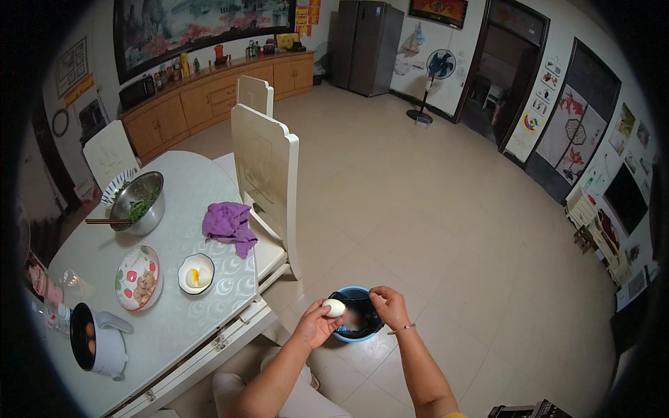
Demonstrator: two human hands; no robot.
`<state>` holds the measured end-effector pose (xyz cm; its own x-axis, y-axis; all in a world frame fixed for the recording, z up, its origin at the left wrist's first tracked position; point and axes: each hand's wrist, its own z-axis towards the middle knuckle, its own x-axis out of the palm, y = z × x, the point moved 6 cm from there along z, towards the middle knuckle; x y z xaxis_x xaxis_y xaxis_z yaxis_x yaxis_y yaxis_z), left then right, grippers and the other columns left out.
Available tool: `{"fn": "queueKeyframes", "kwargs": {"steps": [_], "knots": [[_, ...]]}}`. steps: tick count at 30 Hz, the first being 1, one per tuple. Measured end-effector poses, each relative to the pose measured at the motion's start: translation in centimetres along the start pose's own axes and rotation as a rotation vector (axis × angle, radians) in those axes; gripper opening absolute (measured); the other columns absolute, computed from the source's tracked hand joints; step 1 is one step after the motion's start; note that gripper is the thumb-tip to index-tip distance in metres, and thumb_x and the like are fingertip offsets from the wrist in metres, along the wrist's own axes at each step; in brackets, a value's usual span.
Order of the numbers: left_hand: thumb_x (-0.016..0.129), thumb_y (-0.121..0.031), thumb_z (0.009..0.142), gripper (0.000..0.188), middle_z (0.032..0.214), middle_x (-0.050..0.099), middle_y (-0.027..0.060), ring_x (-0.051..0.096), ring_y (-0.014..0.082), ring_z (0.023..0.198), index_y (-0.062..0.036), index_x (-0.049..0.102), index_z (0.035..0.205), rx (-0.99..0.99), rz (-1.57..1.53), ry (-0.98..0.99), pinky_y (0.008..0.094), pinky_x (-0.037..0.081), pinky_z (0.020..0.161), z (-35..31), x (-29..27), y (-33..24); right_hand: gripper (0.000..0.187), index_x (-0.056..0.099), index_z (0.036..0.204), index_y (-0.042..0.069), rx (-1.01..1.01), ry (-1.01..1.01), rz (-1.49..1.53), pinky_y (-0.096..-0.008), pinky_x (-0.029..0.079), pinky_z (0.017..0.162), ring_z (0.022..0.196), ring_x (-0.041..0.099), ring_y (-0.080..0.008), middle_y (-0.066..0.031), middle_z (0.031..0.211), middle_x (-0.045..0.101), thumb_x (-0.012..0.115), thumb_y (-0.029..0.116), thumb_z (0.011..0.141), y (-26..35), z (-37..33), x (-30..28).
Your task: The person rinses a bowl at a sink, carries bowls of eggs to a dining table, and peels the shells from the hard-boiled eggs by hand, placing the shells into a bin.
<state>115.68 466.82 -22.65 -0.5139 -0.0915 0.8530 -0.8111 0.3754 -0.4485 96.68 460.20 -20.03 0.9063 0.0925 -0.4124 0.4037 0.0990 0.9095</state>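
In my left hand (315, 327) is a white egg (334, 307) that looks peeled, gripped between thumb and fingers. It is above the left part of a blue-rimmed bin (359, 340) lined with a black bag (362, 308). Over the bin's right side, my right hand (390, 306) has its fingers pinched together; whatever they hold is too small to make out. On the table to my left, a small scalloped bowl (187, 284) contains white and yellow egg pieces (195, 277). Near the table's edge, brown eggs (90, 337) sit inside a white electric pot (110, 352).
The white table (185, 320) also carries a strawberry-patterned bowl (130, 301) of pale food, a steel bowl (150, 219) of greens with chopsticks (108, 221), and a purple cloth (231, 226). A white chair (268, 167) stands against its right side. A fan (440, 66) stands far off.
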Motion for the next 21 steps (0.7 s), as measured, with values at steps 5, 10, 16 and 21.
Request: {"fn": "queueKeyframes", "kwargs": {"steps": [5, 10, 16, 21], "knots": [[0.050, -0.004, 0.085, 0.028, 0.108, 0.057, 0.0195, 0.061, 0.0343, 0.096, -0.0065, 0.044, 0.113, 0.039, 0.027, 0.014, 0.0358, 0.055, 0.078, -0.3, 0.8, 0.2, 0.035, 0.061, 0.103, 0.001, -0.161, -0.001, 0.078, -0.0321, 0.048, 0.078, 0.089, 0.062, -0.0241, -0.0135, 0.099, 0.063, 0.071, 0.022, 0.076, 3.6, -1.5, 1.4], [0.051, -0.003, 0.085, 0.030, 0.110, 0.056, 0.0189, 0.060, 0.0347, 0.099, -0.0074, 0.044, 0.113, 0.071, 0.113, 0.014, 0.0369, 0.055, 0.078, -0.1, 0.1, 0.5, 0.058, 0.049, 0.119, 0.000, -0.130, 0.122, 0.049, -0.0346, 0.042, 0.092, 0.108, 0.053, -0.0289, -0.0171, 0.115, 0.056, 0.071, 0.030, 0.074, 5.9, -2.3, 2.5], [0.050, -0.011, 0.089, 0.027, 0.108, 0.058, 0.0175, 0.062, 0.0295, 0.092, -0.0078, 0.044, 0.115, 0.042, 0.094, -0.042, 0.0369, 0.054, 0.078, -0.7, 0.9, 0.2, 0.048, 0.049, 0.120, 0.002, -0.312, -0.038, -0.190, -0.0349, 0.041, 0.093, 0.112, 0.051, -0.0276, -0.0178, 0.118, 0.054, 0.064, 0.016, 0.076, 6.2, -2.6, 0.8], [0.046, -0.028, 0.093, 0.030, 0.104, 0.060, 0.0166, 0.061, 0.0212, 0.081, -0.0082, 0.047, 0.116, 0.016, 0.051, -0.097, 0.0270, 0.049, 0.063, -1.4, 1.3, -0.1, 0.034, 0.056, 0.112, 0.001, -0.174, 0.026, 0.097, -0.0330, 0.044, 0.090, 0.107, 0.054, -0.0231, -0.0145, 0.116, 0.057, 0.061, 0.011, 0.079, 5.9, -2.1, -0.4]]}}
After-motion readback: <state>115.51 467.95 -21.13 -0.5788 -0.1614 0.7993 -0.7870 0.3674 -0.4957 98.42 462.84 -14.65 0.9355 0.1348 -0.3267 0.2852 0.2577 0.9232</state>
